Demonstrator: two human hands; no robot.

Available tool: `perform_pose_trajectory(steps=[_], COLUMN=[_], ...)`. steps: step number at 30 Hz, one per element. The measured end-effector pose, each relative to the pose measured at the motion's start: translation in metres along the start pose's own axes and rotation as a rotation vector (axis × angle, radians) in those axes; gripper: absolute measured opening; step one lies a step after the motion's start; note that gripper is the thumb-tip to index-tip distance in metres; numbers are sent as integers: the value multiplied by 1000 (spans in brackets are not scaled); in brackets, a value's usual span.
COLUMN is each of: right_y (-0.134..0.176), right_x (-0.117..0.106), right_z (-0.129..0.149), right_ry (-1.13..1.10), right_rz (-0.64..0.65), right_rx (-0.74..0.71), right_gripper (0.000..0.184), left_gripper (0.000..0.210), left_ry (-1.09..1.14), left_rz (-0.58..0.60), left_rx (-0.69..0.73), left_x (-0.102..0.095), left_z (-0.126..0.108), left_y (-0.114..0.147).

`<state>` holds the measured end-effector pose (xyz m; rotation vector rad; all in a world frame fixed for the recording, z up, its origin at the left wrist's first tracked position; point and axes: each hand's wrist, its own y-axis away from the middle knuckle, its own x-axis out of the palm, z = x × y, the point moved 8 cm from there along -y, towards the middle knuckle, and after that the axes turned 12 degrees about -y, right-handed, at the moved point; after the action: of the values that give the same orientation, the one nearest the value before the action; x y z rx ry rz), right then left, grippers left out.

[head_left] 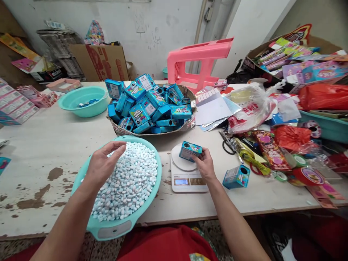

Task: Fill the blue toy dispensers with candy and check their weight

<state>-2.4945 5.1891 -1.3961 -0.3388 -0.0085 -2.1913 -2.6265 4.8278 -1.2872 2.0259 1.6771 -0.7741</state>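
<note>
My left hand hovers over a turquoise basin heaped with small pale blue and white candies. Its thumb and fingertips come together in a pinch; whether a candy is between them is hidden. In my right hand is a blue candy tin, gripped by its right end above the white plate of a digital scale. A dark round hole shows in the tin's top. The scale's display reads 0.0. Another blue tin with a round hole stands right of the scale.
Behind the basin, a cardboard tray is piled with blue tins. A second turquoise basin holds small blue pieces at back left. Scissors, tape rolls, wrappers and plastic bags crowd the right. A pink stool lies behind.
</note>
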Motion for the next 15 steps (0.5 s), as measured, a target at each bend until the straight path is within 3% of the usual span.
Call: perform_pose_trajectory(steps=[3, 5, 11, 13, 15], right_y=[4, 12, 80, 107, 122], right_x=[1, -4, -34, -46, -63], right_z=[12, 30, 115, 133, 136], right_ry=[47, 135, 604, 805, 942], right_rz=[64, 32, -290, -418, -525], right_rx=[-35, -128, -693, -870, -906], right_gripper=[60, 69, 49, 57, 75], left_gripper=[33, 32, 37, 37, 36], left_ry=[-5, -9, 85, 99, 97], left_rz=[-25, -32, -19, -21, -20], left_rx=[-6, -12, -40, -40, -38], left_x=[-3, -3, -3, -3, -2], left_z=[-1, 1, 9, 8, 6], left_y=[4, 7, 10, 11, 11])
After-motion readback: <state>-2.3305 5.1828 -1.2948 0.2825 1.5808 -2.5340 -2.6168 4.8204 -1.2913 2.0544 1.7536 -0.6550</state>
